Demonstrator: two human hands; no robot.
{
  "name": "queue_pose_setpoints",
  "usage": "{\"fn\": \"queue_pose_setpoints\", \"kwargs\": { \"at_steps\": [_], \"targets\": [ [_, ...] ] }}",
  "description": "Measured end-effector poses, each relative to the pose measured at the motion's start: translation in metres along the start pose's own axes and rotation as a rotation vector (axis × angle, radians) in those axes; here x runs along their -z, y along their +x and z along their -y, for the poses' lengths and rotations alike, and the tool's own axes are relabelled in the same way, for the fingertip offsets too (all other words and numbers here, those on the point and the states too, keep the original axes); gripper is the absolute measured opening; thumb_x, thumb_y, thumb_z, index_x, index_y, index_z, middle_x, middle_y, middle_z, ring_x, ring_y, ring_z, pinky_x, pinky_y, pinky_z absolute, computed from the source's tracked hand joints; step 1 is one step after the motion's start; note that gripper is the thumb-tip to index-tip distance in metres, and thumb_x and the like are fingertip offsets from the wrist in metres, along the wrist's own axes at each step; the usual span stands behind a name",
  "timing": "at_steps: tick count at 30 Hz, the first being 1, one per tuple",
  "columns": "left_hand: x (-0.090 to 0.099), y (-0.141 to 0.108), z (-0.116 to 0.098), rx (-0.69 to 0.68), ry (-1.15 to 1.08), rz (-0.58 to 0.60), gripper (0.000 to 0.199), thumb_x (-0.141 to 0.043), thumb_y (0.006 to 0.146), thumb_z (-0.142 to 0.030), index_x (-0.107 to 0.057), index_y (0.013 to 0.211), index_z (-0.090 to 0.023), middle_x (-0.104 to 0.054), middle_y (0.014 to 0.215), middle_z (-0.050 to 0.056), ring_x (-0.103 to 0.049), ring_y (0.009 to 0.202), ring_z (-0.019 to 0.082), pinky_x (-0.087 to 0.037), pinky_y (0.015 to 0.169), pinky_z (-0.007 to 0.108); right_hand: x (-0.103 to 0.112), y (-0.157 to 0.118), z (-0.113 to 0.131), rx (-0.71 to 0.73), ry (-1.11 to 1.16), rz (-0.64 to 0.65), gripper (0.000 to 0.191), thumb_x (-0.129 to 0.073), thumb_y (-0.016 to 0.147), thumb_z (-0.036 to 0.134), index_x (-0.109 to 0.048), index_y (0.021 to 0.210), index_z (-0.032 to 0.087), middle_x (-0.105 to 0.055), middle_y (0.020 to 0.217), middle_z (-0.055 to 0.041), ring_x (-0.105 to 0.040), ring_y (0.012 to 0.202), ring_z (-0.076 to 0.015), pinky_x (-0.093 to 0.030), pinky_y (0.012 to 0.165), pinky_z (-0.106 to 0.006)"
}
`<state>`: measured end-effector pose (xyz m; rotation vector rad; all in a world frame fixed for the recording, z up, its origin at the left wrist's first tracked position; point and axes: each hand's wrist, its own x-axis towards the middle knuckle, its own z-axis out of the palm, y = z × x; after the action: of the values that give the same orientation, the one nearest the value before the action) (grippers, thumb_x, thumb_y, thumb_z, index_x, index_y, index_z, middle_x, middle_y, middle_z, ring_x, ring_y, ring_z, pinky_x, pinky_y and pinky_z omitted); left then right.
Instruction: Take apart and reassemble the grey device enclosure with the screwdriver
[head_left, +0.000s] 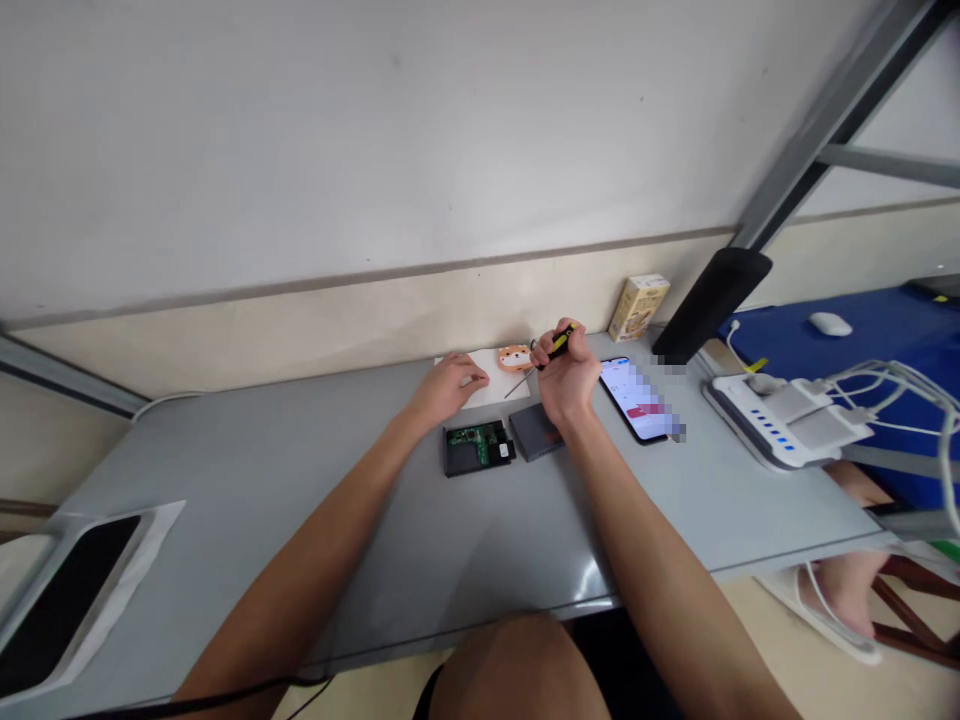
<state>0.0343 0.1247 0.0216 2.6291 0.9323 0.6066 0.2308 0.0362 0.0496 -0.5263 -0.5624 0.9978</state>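
My right hand (566,375) is wrapped round a black and yellow screwdriver (561,341), its thin shaft pointing down and left over a sheet of white paper (480,396). At the paper's left part is my left hand (451,386), its fingers bent together; whatever they may hold is too small to make out. An orange and white animal-faced item (514,358) lies at the back of the paper. Nearer to me rests an open black case with a green circuit board (478,448). Beside it, a dark grey cover (534,432) is partly hidden by my right wrist.
Right of my right hand lies a lit phone (634,398). Behind it stand a small yellow box (638,308) and a black cylinder (711,303). A white power strip (780,425) with plugged cables sits further right. A dark-screened device (71,590) is at far left.
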Motion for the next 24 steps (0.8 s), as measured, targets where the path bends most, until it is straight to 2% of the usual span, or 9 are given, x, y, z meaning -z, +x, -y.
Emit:
{"fn": "queue_pose_setpoints", "kwargs": {
  "at_steps": [4,7,11,13,17,20,24],
  "targets": [
    [-0.009,0.000,-0.009,-0.065,-0.024,0.048,0.021,-0.061,0.100,-0.033,-0.080,0.100,-0.024,-0.076,0.104,0.005,-0.065,0.105,0.023,-0.045,0.106,0.042,0.002,0.003,0.004,0.005,-0.007,-0.016,0.032,-0.058,0.090,0.053,-0.042,0.087,0.027,-0.034,0.071,0.0041,-0.038,0.058,-0.0137,-0.040,0.060,-0.028],
    [-0.011,-0.002,-0.008,-0.077,-0.036,0.068,0.020,-0.061,0.100,-0.032,-0.080,0.101,-0.025,-0.076,0.105,0.005,-0.066,0.106,0.023,-0.043,0.109,0.043,0.001,0.004,0.005,-0.001,-0.041,-0.030,0.034,-0.058,0.088,0.057,-0.041,0.088,0.027,-0.034,0.071,0.0039,-0.038,0.058,-0.0144,-0.040,0.059,-0.029],
    [-0.005,-0.003,-0.003,-0.056,-0.032,0.055,0.023,-0.061,0.100,-0.035,-0.077,0.112,-0.024,-0.074,0.115,0.007,-0.064,0.114,0.024,-0.043,0.111,0.044,0.000,0.004,0.005,0.000,-0.031,-0.006,0.034,-0.057,0.090,0.057,-0.042,0.088,0.027,-0.035,0.071,0.0038,-0.038,0.057,-0.0140,-0.039,0.058,-0.029],
    [0.000,-0.009,-0.007,-0.034,-0.022,0.033,0.027,-0.060,0.100,-0.036,-0.075,0.117,-0.022,-0.073,0.119,0.009,-0.063,0.116,0.026,-0.045,0.108,0.045,0.001,0.004,0.006,0.012,-0.010,-0.002,0.032,-0.057,0.091,0.055,-0.043,0.088,0.027,-0.035,0.071,0.0037,-0.038,0.057,-0.0137,-0.040,0.058,-0.029],
    [0.005,-0.043,-0.036,0.015,-0.020,-0.002,0.035,-0.057,0.103,-0.041,-0.069,0.129,-0.022,-0.070,0.128,0.009,-0.061,0.120,0.026,-0.044,0.110,0.045,0.000,0.003,0.014,0.066,0.007,0.002,0.029,-0.053,0.096,0.054,-0.045,0.089,0.026,-0.037,0.071,0.0029,-0.039,0.056,-0.0132,-0.041,0.058,-0.029],
    [-0.001,-0.076,-0.057,0.025,-0.053,0.074,0.060,-0.071,0.093,-0.051,-0.055,0.146,-0.027,-0.059,0.148,0.008,-0.054,0.135,0.028,-0.041,0.116,0.046,-0.003,0.001,0.024,0.128,-0.082,0.007,0.031,-0.051,0.097,0.055,-0.045,0.087,0.026,-0.038,0.071,0.0022,-0.041,0.057,-0.0136,-0.043,0.057,-0.029],
    [-0.011,-0.096,-0.057,0.065,-0.050,0.092,0.066,-0.070,0.094,-0.051,-0.047,0.152,-0.032,-0.060,0.148,0.007,-0.054,0.136,0.029,-0.039,0.117,0.049,-0.009,-0.004,0.033,0.201,-0.250,-0.010,0.034,-0.051,0.096,0.057,-0.047,0.084,0.026,-0.040,0.071,0.0008,-0.042,0.059,-0.0144,-0.043,0.056,-0.030]
  ]
}}
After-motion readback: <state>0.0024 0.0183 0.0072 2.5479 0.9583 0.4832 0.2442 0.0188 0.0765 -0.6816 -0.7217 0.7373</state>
